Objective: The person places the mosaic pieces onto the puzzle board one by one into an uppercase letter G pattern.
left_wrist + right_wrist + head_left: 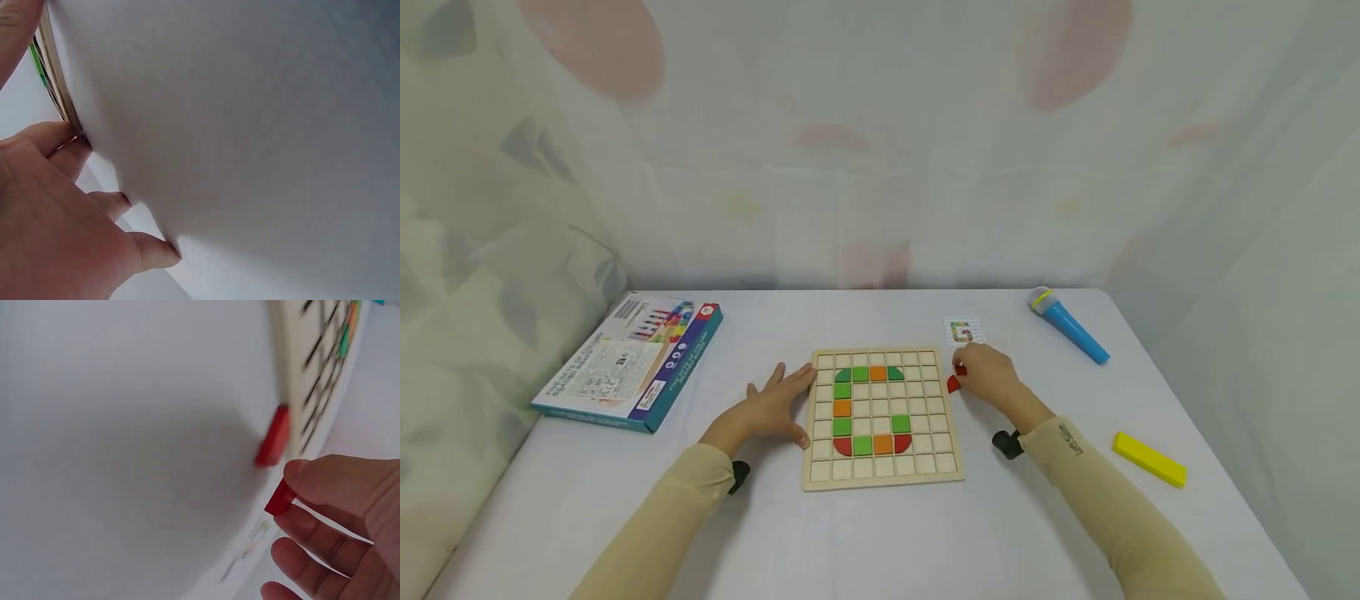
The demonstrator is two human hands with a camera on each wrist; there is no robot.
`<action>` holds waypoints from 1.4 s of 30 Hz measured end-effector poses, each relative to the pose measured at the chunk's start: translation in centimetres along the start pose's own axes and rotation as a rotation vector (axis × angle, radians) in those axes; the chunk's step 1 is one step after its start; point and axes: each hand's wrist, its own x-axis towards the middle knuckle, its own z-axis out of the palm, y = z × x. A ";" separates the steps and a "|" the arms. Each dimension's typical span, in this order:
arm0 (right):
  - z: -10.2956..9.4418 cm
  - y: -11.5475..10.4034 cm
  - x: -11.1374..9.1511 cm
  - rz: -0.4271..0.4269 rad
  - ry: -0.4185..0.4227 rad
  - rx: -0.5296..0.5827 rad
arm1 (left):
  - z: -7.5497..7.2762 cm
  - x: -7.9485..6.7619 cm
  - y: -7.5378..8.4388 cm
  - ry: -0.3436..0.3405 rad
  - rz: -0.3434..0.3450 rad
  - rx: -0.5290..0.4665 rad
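A wooden grid board (883,484) lies on the table, with green, orange and red tiles set in some of its squares. Spread out flat, my left hand (769,408) touches the board's left edge with fingertips and thumb; the left wrist view shows its other fingers resting on the white cloth. Beyond the board's right edge, my right hand (990,377) pinches a small red tile (280,499) between thumb and index finger. Another red tile (953,384), rounded on one side, lies on the cloth beside the board, just below that hand.
Behind my right hand lies a small card (962,330) printed with a coloured G-shaped pattern. A blue toy microphone (1077,331) is at the back right, a yellow bar (1149,459) nearer on the right. A flat box (625,362) lies at the left.
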 end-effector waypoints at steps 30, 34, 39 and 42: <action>1.8 -9.0 -0.4 -0.203 -0.105 0.018 | -0.1 0.0 0.1 -0.017 -0.013 -0.019; 1.7 -9.1 -0.6 -0.190 -0.126 0.033 | -0.2 0.0 0.1 -0.014 -0.012 -0.022; 1.6 -9.0 -0.8 -0.199 -0.129 0.028 | -0.2 0.0 0.1 -0.010 -0.013 -0.018; 1.4 -8.6 -0.9 -0.200 -0.105 0.046 | -0.1 0.0 0.1 -0.008 -0.012 -0.010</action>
